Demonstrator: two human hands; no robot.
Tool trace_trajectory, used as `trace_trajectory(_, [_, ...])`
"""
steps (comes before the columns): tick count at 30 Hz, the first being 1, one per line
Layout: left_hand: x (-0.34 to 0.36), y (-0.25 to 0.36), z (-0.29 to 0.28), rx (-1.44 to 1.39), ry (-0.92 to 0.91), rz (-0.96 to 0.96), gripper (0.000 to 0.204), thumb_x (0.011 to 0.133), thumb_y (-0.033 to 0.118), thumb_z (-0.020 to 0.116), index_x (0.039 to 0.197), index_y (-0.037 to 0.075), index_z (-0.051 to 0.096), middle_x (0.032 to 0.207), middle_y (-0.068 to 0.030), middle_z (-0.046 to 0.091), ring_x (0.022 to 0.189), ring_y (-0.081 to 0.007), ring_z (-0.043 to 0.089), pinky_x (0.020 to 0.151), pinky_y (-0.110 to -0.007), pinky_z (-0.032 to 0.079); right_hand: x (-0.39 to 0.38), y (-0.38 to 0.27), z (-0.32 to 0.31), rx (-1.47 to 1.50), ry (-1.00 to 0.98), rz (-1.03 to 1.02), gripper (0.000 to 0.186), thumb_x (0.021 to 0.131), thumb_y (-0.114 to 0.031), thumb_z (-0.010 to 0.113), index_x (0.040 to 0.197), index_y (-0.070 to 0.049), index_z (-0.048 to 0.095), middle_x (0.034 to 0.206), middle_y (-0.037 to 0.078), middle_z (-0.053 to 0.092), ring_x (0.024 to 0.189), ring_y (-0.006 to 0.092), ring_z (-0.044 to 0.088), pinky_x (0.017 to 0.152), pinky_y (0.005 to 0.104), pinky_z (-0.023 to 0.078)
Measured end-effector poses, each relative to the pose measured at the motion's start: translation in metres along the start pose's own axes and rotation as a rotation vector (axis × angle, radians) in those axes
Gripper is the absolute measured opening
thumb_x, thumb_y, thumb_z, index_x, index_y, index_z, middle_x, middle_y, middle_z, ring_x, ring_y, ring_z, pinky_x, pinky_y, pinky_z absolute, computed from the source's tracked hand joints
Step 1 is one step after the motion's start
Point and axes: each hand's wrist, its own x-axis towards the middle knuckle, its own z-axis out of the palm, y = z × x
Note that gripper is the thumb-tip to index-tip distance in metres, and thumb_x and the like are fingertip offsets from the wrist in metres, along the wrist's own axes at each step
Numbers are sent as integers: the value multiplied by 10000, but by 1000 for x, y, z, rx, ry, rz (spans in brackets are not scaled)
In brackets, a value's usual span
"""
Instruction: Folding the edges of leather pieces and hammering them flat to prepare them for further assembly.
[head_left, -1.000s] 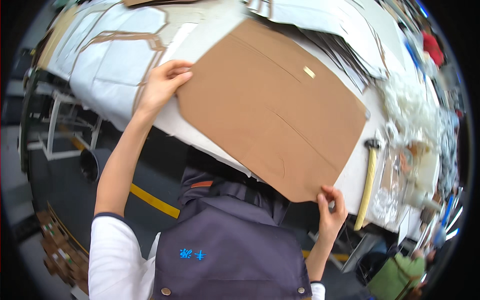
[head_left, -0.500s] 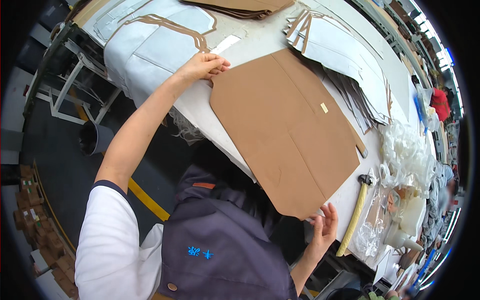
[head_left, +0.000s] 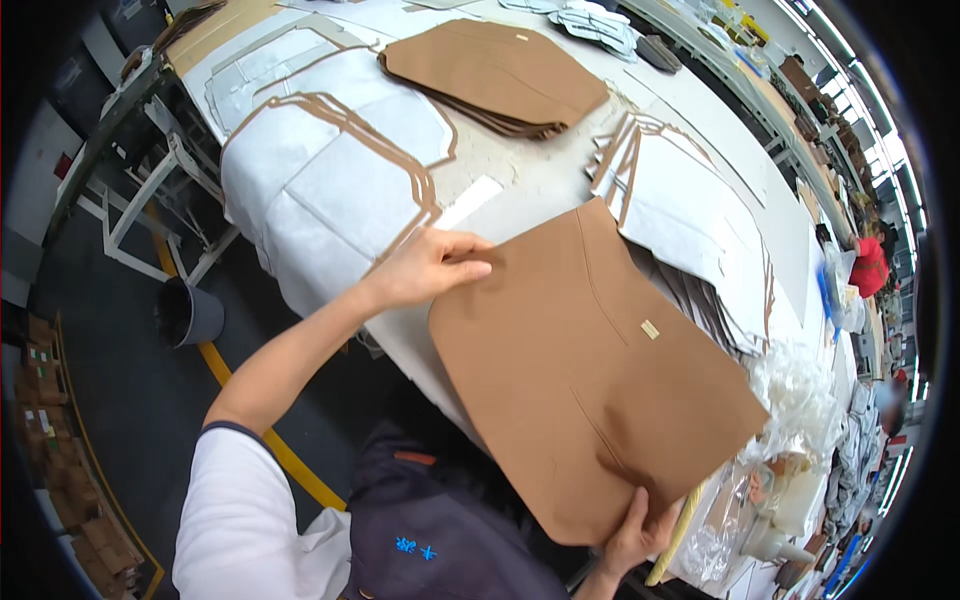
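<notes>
A large brown panel with cut corners [head_left: 540, 370] lies tilted before me, bearing stitched lines and a small pale tag [head_left: 650, 330]. At its upper left edge, my left hand [head_left: 435, 267] pinches the panel between thumb and fingers. My right hand [head_left: 640, 532] grips the near right edge, thumb on top and fingers underneath. The panel bulges near that thumb, and its right part stands partly raised. Beneath its far right side sits a stack of white-backed panels with brown edging [head_left: 690, 200].
White-backed pieces [head_left: 330, 180] drape over the table's left edge. A pile of brown panels [head_left: 500, 70] lies at the back. Crumpled clear plastic [head_left: 800, 390] and a yellow-handled hammer [head_left: 685, 530], partly covered, are at right. A grey bin [head_left: 195, 312] stands on the floor.
My right hand has closed on the panel's near edge, which is now lifted and bent. The view has tilted up, showing more of the far table. The hammer's head has become covered.
</notes>
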Motion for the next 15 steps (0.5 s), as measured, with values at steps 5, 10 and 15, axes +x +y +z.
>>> trace_trajectory(5, [10,24,-61,-331,229,109,311,1035,168,705,1271,-32,732,1097,-60,787,974,-99,717,876,-260,570,82,-42,23,-207,25,-326,445,970,60,702,1393,122,578,1342,199,676,1172,264,679,1033,391,532])
trace_trajectory(10, [93,-4,-157,-280,509,118,343,1014,171,713,1291,-31,719,1189,-79,766,1057,-131,720,951,-268,554,231,-75,171,147,-98,-232,359,992,-9,707,1332,86,641,1285,152,712,1157,214,672,1024,348,520])
trace_trajectory(15, [224,-43,-240,-274,657,280,312,984,168,761,1243,-6,752,1103,-57,788,980,-108,725,889,-245,566,359,-97,309,373,-230,-264,337,989,-64,720,1298,62,665,1185,124,745,1117,177,677,1003,317,516])
